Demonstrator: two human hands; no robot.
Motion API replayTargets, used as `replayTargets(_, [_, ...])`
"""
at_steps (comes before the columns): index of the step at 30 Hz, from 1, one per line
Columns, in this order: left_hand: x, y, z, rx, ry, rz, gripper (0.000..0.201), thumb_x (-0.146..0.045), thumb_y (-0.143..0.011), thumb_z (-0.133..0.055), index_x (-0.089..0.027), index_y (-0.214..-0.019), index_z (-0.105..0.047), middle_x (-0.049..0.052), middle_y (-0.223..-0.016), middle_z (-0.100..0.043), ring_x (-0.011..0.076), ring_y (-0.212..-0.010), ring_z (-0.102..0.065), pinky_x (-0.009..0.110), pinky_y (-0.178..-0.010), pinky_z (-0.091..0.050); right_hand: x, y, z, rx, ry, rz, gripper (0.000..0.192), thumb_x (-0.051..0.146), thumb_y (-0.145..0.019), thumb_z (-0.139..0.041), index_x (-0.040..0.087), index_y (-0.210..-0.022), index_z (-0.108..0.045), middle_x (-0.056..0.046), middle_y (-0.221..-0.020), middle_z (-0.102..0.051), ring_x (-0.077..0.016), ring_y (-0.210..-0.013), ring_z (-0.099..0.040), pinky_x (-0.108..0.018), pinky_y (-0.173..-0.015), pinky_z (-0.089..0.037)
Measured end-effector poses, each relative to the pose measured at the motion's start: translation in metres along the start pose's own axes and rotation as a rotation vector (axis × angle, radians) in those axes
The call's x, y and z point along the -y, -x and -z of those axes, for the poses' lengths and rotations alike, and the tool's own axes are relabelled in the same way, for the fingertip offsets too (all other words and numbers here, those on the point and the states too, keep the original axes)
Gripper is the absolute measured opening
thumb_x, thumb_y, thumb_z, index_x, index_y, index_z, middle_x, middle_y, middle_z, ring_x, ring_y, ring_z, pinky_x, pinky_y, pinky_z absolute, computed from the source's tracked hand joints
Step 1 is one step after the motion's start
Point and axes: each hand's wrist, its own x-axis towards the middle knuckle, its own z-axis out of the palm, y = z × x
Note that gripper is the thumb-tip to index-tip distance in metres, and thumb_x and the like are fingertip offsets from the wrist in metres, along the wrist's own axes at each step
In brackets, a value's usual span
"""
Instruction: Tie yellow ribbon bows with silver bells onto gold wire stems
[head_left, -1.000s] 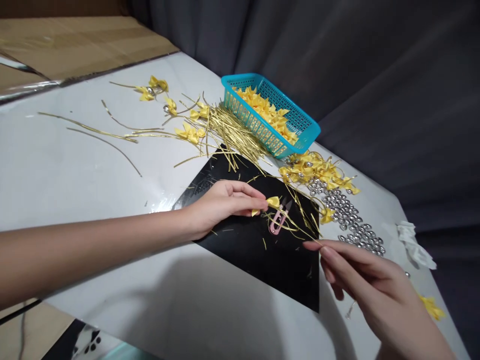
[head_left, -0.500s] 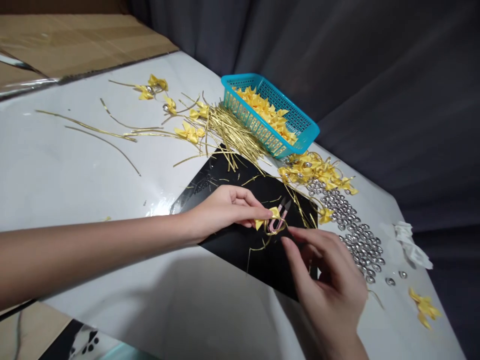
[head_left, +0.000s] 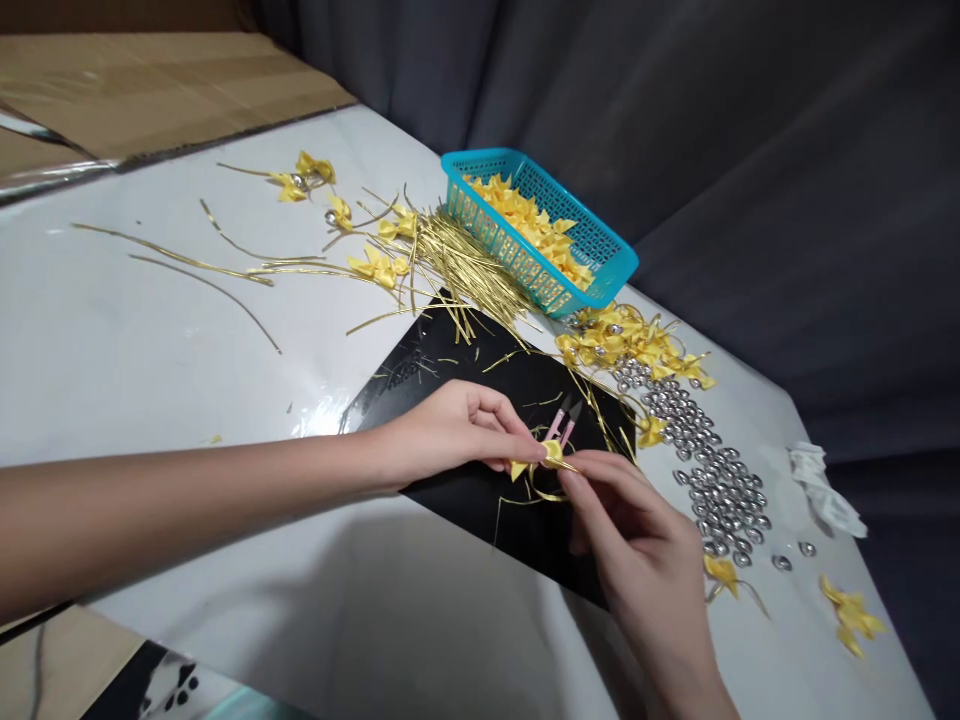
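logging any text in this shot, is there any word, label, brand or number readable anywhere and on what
None can be read.
Black rectangular mat: faint pale marks near its far corner, too blurred to read.
Turquoise plastic lattice basket, pink thread snips, brown cardboard sheet: no lettering visible.
Small yellow ribbon bow pinched between left hand and right hand: plain, no print.
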Motion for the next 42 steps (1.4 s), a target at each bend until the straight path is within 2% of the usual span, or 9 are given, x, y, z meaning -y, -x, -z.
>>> replayTargets(5, [0.001,-0.001,0.001,-0.046,-0.053,-0.027,0.017,-0.024,-0.066,-0.073,-0.010,-0.067,-0.062,-0.001,-0.058,-0.062,0.0062,-0.054,-0.054,0.018,-0.055,-0.040,0.007,-0.006,0.006,0.174,-0.551,-0.694,0.026,0.031,-0.064,-0.077,0.015,-0.083,-0.069,0.003,-0.059,-0.050,0.0011,-0.036,-0.026,-0.011,-0.031,-0.027])
replayTargets(11, [0.004,-0.003,0.001,-0.033,-0.079,-0.028,0.016,-0.022,-0.066,-0.072,-0.011,-0.067,-0.061,0.000,-0.060,-0.064,0.0064,-0.055,-0.056,0.018,-0.055,-0.040,0.011,-0.010,0.009,0.074,-0.829,-0.940,0.032,0.018,-0.052,-0.083,0.012,-0.080,-0.070,0.004,-0.063,-0.050,0.0026,-0.040,-0.023,-0.008,-0.033,-0.027])
replayTargets(14, [0.003,-0.003,0.001,-0.043,-0.076,-0.026,0.016,-0.021,-0.066,-0.072,-0.011,-0.067,-0.061,0.000,-0.060,-0.064,0.0059,-0.055,-0.055,0.018,-0.054,-0.040,0.009,-0.009,0.007,-0.001,-0.797,-0.899,0.032,0.019,-0.049,-0.084,0.013,-0.076,-0.068,0.002,-0.065,-0.055,0.0029,-0.040,-0.025,-0.007,-0.033,-0.027])
replayTargets(19, [0.001,-0.003,-0.001,-0.052,-0.067,-0.009,0.015,-0.020,-0.066,-0.072,-0.011,-0.065,-0.060,-0.001,-0.059,-0.063,0.0053,-0.054,-0.055,0.017,-0.054,-0.040,0.005,-0.008,0.004,-0.033,-0.605,-0.664,0.033,0.031,-0.055,-0.083,0.014,-0.075,-0.063,0.000,-0.065,-0.060,0.0022,-0.036,-0.023,-0.009,-0.031,-0.027])
replayTargets(22, [0.002,-0.003,-0.001,-0.045,-0.067,-0.017,0.015,-0.021,-0.066,-0.072,-0.011,-0.066,-0.060,-0.001,-0.059,-0.063,0.0055,-0.054,-0.055,0.017,-0.054,-0.040,0.004,-0.008,0.004,-0.020,-0.532,-0.583,0.034,0.037,-0.060,-0.080,0.015,-0.080,-0.063,0.000,-0.068,-0.059,-0.0010,-0.040,-0.032,-0.012,-0.036,-0.035])
replayTargets(28, [0.003,-0.004,0.001,-0.020,-0.070,-0.021,0.016,-0.021,-0.066,-0.072,-0.011,-0.066,-0.060,-0.001,-0.059,-0.063,0.0054,-0.054,-0.055,0.017,-0.055,-0.041,0.006,-0.005,0.005,0.172,-0.530,-0.614,0.033,0.044,-0.072,-0.070,0.014,-0.065,-0.056,0.000,-0.061,-0.051,-0.0067,-0.050,-0.042,-0.016,-0.046,-0.042])
replayTargets(34, [0.004,-0.004,0.001,-0.013,-0.065,-0.024,0.017,-0.021,-0.063,-0.074,-0.011,-0.067,-0.060,-0.001,-0.059,-0.063,0.0059,-0.055,-0.055,0.017,-0.055,-0.042,0.010,-0.003,0.004,0.210,-0.584,-0.633,0.036,0.044,-0.072,-0.069,0.013,-0.060,-0.055,-0.002,-0.073,-0.056,-0.0050,-0.046,-0.040,-0.018,-0.043,-0.041])
replayTargets(38, [0.003,-0.002,0.000,-0.018,-0.076,-0.017,0.015,-0.020,-0.066,-0.072,-0.011,-0.066,-0.060,-0.001,-0.059,-0.063,0.0057,-0.055,-0.055,0.018,-0.055,-0.041,0.011,-0.003,0.004,0.166,-0.601,-0.640,0.030,0.043,-0.072,-0.069,0.014,-0.070,-0.061,-0.001,-0.069,-0.057,-0.0039,-0.044,-0.036,-0.016,-0.041,-0.037])
replayTargets(42, [0.002,-0.002,0.000,-0.021,-0.082,-0.014,0.016,-0.022,-0.066,-0.072,-0.011,-0.067,-0.060,0.000,-0.060,-0.064,0.0061,-0.054,-0.055,0.018,-0.055,-0.040,0.004,-0.003,0.007,0.007,-0.412,-0.530,0.032,0.044,-0.070,-0.071,0.013,-0.072,-0.067,0.000,-0.052,-0.049,-0.0074,-0.048,-0.042,-0.017,-0.046,-0.038])
